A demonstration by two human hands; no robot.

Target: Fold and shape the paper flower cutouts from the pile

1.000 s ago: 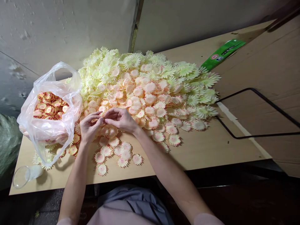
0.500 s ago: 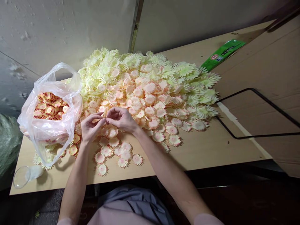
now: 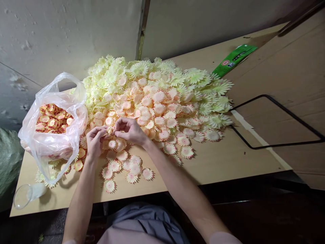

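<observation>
A pale, dusty-pink top (image 3: 132,236) was worn, shown at the near edge. Short sleeves of a like shade were seen: a small corner of the left sleeve (image 3: 70,242) at near left, a broader piece of the right sleeve (image 3: 223,238) at near right. The forearms (image 3: 80,196) were left bare. Just beyond the top, a creased blue-grey garment (image 3: 148,217), marked by thin dark lines, was visible.
</observation>
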